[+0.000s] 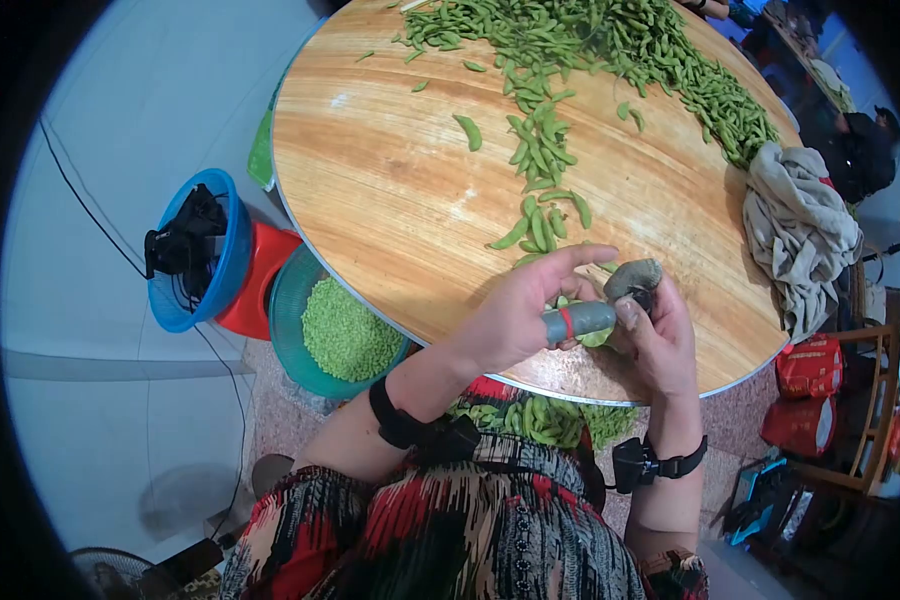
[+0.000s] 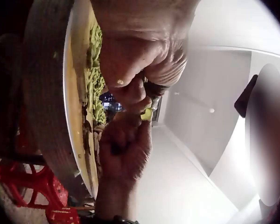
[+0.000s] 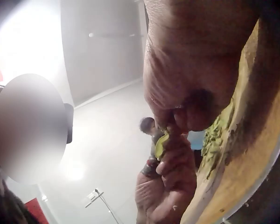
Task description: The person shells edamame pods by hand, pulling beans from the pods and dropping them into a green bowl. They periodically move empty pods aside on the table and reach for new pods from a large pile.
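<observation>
Over the near edge of the round wooden table point(image 1: 390, 190), both hands meet at a green edamame pod point(image 1: 597, 339). My left hand point(image 1: 505, 315) pinches the pod; a grey cover point(image 1: 592, 318) with a red band sheathes its thumb. From the other side my right hand point(image 1: 667, 345) grips the pod, and a worn grey cover point(image 1: 630, 278) sits on one of its fingers. In the left wrist view a pale green bit of the pod point(image 2: 146, 114) shows between the fingertips. Fingers hide much of it. A line of loose pods point(image 1: 542, 150) lies just beyond the hands.
A large heap of pods point(image 1: 610, 35) covers the far side. Left below the table stands a teal basket point(image 1: 282, 335) of shelled beans point(image 1: 348, 330), beside a blue basin point(image 1: 235, 265) on a red stool point(image 1: 260, 290). A crumpled cloth point(image 1: 795, 215) lies at the right edge. More pods point(image 1: 545, 420) lie below the near edge.
</observation>
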The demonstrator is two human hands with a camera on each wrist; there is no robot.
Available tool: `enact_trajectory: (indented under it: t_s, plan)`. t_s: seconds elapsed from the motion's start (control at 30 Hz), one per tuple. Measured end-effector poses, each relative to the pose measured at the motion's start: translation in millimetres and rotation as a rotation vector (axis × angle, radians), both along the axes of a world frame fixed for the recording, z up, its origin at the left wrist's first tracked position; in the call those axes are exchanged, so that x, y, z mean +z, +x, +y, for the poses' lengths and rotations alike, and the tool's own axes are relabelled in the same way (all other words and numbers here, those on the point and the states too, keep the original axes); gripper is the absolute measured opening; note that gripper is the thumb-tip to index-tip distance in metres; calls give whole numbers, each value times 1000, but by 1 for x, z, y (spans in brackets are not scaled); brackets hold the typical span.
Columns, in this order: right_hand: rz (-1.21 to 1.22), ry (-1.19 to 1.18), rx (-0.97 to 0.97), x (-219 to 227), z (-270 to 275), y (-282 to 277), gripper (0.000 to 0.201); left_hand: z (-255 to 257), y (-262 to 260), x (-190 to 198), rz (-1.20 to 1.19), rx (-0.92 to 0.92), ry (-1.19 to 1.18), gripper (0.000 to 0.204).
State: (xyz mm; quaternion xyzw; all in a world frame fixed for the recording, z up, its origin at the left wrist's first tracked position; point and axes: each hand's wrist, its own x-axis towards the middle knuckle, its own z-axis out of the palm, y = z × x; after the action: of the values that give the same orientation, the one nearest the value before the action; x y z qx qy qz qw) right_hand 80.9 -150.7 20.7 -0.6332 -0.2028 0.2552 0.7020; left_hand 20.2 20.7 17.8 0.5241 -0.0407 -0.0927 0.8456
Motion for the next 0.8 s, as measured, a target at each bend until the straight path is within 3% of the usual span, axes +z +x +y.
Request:
enact_trajectory:
  t_s: [0.03,0.07,0.1,0.13,0.2,0.27,0.3,0.33,0.4,0.43,0.5,0.57,0.8]
  plan:
    - [122,21,-6,2,0,1,21,-3,0,-2,1,-3,0,49]
    - [245,42,-12,4,0,2,20,-8,1,-5,-53,89,149,43]
    - [245,42,-14,2,1,1,20,-11,2,-8,-108,181,298,38]
    - [188,40,-84,-2,5,-1,18,-11,1,-12,-108,181,297,38]
    - [131,35,-151,-9,12,-4,16,-11,0,-19,137,145,-75,28]
    - [-376,-70,-193,-13,15,-7,13,-11,-1,-19,184,142,-185,24]
    - [-375,-70,-192,-9,15,-8,13,-10,-1,-19,228,132,-292,21]
    - [-155,-29,-222,-3,14,-9,13,-7,0,-21,228,133,-292,21]
    - [240,113,-201,-2,6,-6,13,-2,2,-25,121,-41,-426,19]
    - [239,113,-200,-5,3,-4,13,-4,1,-24,120,-41,-426,19]
    - [478,441,-346,-8,3,1,14,-10,-1,-19,171,252,-160,20]
    - [494,493,-390,-3,6,-1,14,-16,-3,-18,121,269,-128,21]
    - [403,110,-163,2,18,-30,16,-15,-7,-16,51,264,-88,16]
